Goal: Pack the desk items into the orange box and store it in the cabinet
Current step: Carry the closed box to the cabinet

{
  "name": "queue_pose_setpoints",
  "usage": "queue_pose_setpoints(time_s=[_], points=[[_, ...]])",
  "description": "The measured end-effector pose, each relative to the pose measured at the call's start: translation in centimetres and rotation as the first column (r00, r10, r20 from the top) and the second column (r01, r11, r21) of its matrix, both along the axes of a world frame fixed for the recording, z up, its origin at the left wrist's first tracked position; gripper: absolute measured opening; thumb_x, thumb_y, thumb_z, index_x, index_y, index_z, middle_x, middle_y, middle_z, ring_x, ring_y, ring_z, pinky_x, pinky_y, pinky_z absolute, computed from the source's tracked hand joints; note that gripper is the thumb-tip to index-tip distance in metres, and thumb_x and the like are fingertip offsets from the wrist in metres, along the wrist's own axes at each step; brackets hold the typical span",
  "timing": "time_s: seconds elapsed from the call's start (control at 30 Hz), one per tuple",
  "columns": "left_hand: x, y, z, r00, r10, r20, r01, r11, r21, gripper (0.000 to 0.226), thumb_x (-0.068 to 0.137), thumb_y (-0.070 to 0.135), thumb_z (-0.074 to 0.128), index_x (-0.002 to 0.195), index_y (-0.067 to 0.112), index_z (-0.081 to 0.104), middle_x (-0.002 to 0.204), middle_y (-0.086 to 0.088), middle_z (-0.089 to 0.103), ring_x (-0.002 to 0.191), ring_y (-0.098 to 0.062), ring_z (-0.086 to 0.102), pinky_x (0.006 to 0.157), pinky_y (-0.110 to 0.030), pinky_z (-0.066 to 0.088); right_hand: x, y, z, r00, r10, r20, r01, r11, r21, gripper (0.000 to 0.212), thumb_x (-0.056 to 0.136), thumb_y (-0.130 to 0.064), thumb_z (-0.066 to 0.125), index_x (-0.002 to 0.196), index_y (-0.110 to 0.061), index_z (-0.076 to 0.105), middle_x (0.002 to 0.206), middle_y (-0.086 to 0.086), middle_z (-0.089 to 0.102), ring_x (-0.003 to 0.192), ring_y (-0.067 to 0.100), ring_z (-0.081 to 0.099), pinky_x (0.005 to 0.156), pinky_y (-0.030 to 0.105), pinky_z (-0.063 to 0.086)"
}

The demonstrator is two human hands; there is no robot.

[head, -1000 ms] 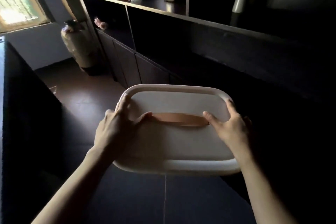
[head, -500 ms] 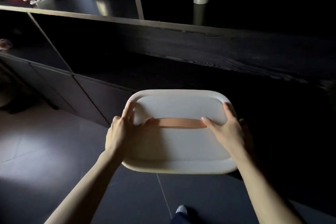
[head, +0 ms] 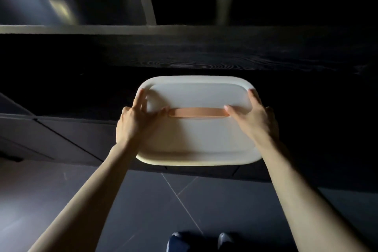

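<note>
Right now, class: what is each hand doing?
Left hand: grips the box at its left edge.
Right hand: grips the box's right edge.

Dim, underexposed view: the cabinet is almost black. Soft light from the left catches the pale box lid and the floor. The frame's edges bend and blur.
</note>
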State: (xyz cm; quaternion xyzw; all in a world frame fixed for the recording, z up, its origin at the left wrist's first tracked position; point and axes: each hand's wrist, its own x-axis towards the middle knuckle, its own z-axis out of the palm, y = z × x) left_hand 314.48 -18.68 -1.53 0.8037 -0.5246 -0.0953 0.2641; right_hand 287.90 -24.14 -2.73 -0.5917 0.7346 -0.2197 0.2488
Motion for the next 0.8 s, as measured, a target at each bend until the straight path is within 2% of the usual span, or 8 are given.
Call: queue_pose_setpoints(time_s=[0.17,0.27,0.4,0.5,0.6,0.67,0.73,0.8], points=[[3.6,-4.5,-1.2,0.997,-0.081,0.009,0.081,0.997,-0.002,0.073,0.063,0.075,0.05,0.128,0.053,0.026,0.093,-0.013,0.06,0.093,-0.035,0.054,0.069,-0.032,0.034,3.2,-3.1,-1.0,0.999,-0.04,-0.019,0.039,0.999,-0.013,0.092,0.067,-0.074,0.054,0.143,-0.037,0.019,0.139,0.007,0.046,0.118,0.035,0.046,0.09,0.04,0.042],[5.3,-6.3,-2.5,0.995,-0.1,0.004,0.1,0.995,0.007,0.074,0.067,0.072,0.053,0.132,0.052,0.024,0.085,-0.011,0.054,0.091,-0.037,0.055,0.068,-0.032,0.036,4.7,-4.5,-1.8,0.997,-0.058,-0.045,0.058,0.998,0.012,0.093,0.065,-0.075,0.055,0.142,-0.04,0.018,0.133,0.014,0.048,0.115,0.036,0.049,0.09,0.04,0.043],[7.1,-8.4,-4.1,0.995,-0.098,-0.024,0.099,0.995,0.03,0.07,0.067,0.077,0.049,0.129,0.051,0.028,0.093,-0.016,0.06,0.089,-0.039,0.057,0.068,-0.036,0.04,5.9,-6.7,-2.4,0.991,-0.082,-0.106,0.085,0.996,0.023,0.095,0.062,-0.078,0.053,0.141,-0.043,0.016,0.127,0.018,0.049,0.111,0.036,0.052,0.087,0.039,0.044],[7.3,-9.7,-4.2,0.997,-0.079,-0.014,0.08,0.992,0.1,0.076,0.066,0.079,0.044,0.133,0.048,0.024,0.097,-0.017,0.054,0.09,-0.039,0.056,0.072,-0.037,0.042,6.3,-7.9,-2.4,0.985,-0.075,-0.158,0.08,0.996,0.026,0.096,0.063,-0.079,0.051,0.142,-0.039,0.016,0.132,0.018,0.047,0.117,0.037,0.047,0.088,0.041,0.042],[7.0,-9.8,-3.4,0.997,-0.081,-0.019,0.083,0.986,0.147,0.074,0.074,0.07,0.047,0.138,0.038,0.026,0.108,-0.017,0.049,0.105,-0.038,0.05,0.083,-0.041,0.045,6.6,-8.1,-2.0,0.973,0.0,-0.229,0.004,1.0,0.017,0.088,0.071,-0.073,0.05,0.143,-0.031,0.021,0.138,0.016,0.04,0.124,0.037,0.039,0.095,0.043,0.037],[6.3,-8.4,-3.2,0.988,-0.106,0.111,0.092,0.988,0.122,0.063,0.081,0.059,0.048,0.134,0.029,0.035,0.124,-0.018,0.044,0.114,-0.038,0.042,0.089,-0.045,0.042,6.5,-7.3,-1.3,0.944,0.088,-0.318,-0.1,0.995,-0.02,0.081,0.073,-0.071,0.048,0.14,-0.03,0.028,0.146,0.017,0.028,0.129,0.037,0.029,0.104,0.046,0.029],[5.2,-5.9,-3.6,0.975,-0.143,0.169,0.147,0.989,-0.009,0.056,0.086,0.052,0.047,0.132,0.02,0.044,0.139,-0.016,0.036,0.122,-0.038,0.035,0.098,-0.047,0.036,6.1,-5.1,-1.3,0.913,0.193,-0.36,-0.222,0.974,-0.041,0.079,0.071,-0.074,0.046,0.139,-0.036,0.03,0.155,0.011,0.005,0.137,0.033,0.01,0.109,0.047,0.016],[3.9,-2.8,-4.1,0.965,-0.229,0.128,0.245,0.961,-0.131,0.056,0.087,0.054,0.04,0.128,0.018,0.051,0.145,-0.011,0.036,0.132,-0.032,0.029,0.109,-0.046,0.023,5.9,-1.6,-1.8,0.892,0.293,-0.345,-0.336,0.939,-0.069,0.088,0.063,-0.083,0.042,0.139,-0.041,0.028,0.156,0.005,-0.009,0.141,0.023,-0.009,0.111,0.047,0.005]])
